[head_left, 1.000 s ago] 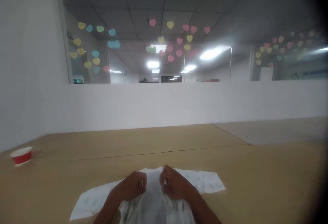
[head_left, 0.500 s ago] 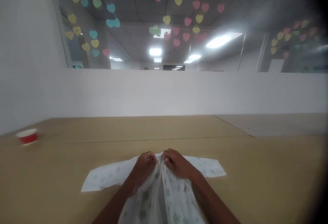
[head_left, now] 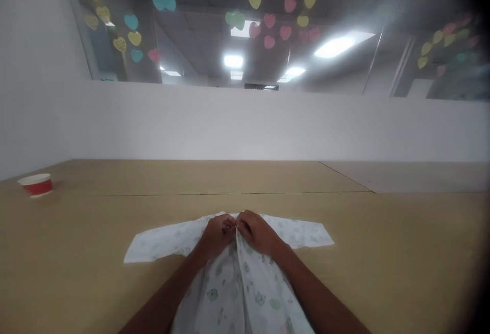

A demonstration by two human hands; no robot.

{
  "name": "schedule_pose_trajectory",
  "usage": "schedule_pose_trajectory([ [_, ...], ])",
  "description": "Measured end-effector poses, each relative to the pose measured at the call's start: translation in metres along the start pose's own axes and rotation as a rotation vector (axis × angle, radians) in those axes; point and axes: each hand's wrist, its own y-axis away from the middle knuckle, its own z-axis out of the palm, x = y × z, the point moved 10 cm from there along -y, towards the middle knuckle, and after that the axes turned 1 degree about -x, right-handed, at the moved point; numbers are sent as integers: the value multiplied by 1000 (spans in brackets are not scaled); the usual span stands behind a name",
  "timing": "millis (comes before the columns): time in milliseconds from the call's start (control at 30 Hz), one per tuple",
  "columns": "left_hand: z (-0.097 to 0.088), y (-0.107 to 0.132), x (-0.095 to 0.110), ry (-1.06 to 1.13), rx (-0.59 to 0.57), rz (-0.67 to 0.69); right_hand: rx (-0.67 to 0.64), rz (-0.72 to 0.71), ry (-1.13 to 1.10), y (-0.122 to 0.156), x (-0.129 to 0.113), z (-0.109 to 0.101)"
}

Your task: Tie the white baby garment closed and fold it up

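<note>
A small white shirt with a pale green animal print lies face up on the table, its two sleeves spread to the sides. My left hand pinches one front edge close to the collar. Right beside it, my right hand pinches the opposite front edge. The two edges meet at my fingertips and run together down the middle towards me. Any button or snap between the fingers is too small to make out.
A white paper cup with a red band stands at the far left of the wooden table. Behind the table rises a white wall, with a window above it bearing heart-shaped sticky notes.
My hands have drawn closer together, bringing the shirt's front edges from slightly apart to touching. The view has tipped down a little.
</note>
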Motion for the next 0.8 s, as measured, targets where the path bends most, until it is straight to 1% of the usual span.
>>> schedule_pose_trajectory([
  [167, -4, 0, -8, 162, 37, -95, 36, 49, 51, -1, 6, 0],
  [267, -6, 1, -11, 227, 44, -118, 55, 61, 90, 0, 6, 1],
  [433, -2, -1, -19, 221, -1, -132, 42, 44, 132, 3, -1, 3],
  [533, -2, -1, -23, 233, 15, -153, 47, 29, 124, 1, -4, 1],
  [633, -2, 0, -19, 244, 23, -183, 57, 7, 116, 0, -5, 0],
  [700, -2, 1, -14, 193, 12, -203, 64, 0, 127, 0, -4, 0],
  [800, -4, 2, -5, 100, 10, -196, 54, 2, 160, 1, -2, 2],
])
